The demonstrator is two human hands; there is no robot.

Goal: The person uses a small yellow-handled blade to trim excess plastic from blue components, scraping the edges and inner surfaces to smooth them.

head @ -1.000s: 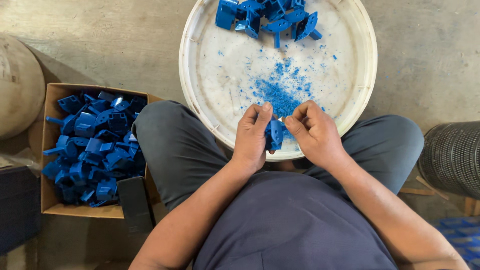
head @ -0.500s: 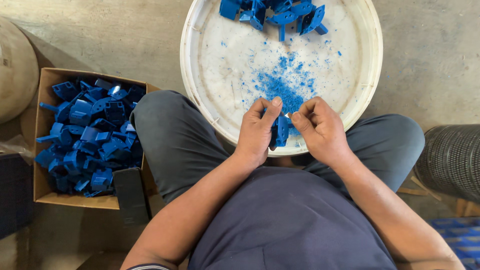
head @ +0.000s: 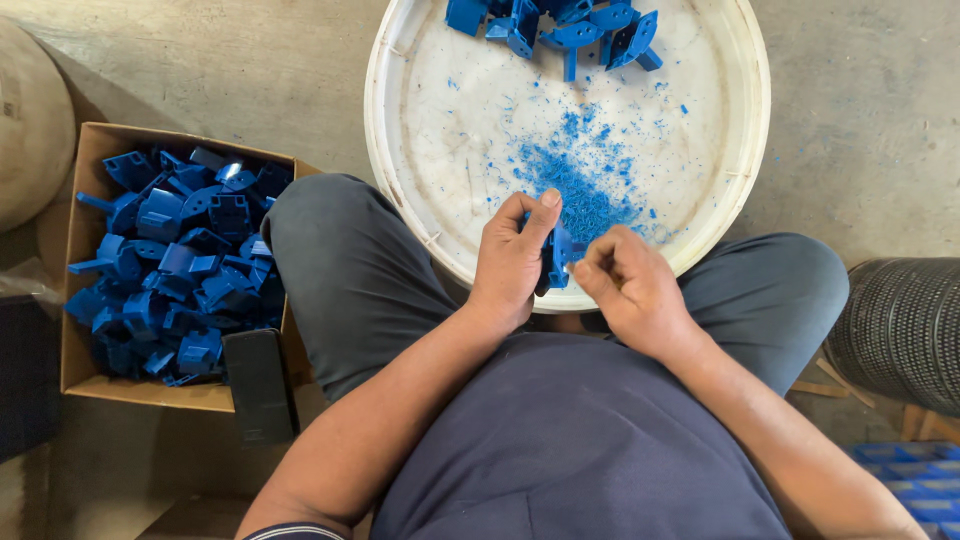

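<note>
The left hand (head: 512, 262) is gripping a small blue plastic part (head: 556, 254), fingers curled round it and the thumb pressing from above, holding it just over the near rim of a wide white tub (head: 742, 150). The right hand (head: 630, 288) is sitting right beside it, closed into a pinch with the fingertips working at the part's edge; whether they are holding a small blade or only a sliver of plastic, I cannot tell, since the fingers are hiding it.

Just beyond both hands a heap of blue shavings (head: 580, 190) is lying on the tub floor, and farther out, at the tub's far side, a cluster of loose blue parts (head: 560, 25) is resting. Well off to the left of the left hand, a cardboard box (head: 82, 170) is sitting on the concrete floor beside the person's knee, filled with similar blue pieces (head: 175, 265).

The step looks like trimming an edge. To do it well, the left hand should be keeping the part firm and over the tub so that the scraps are dropping inside, while the right is drawing short strokes away from the holding thumb.
</note>
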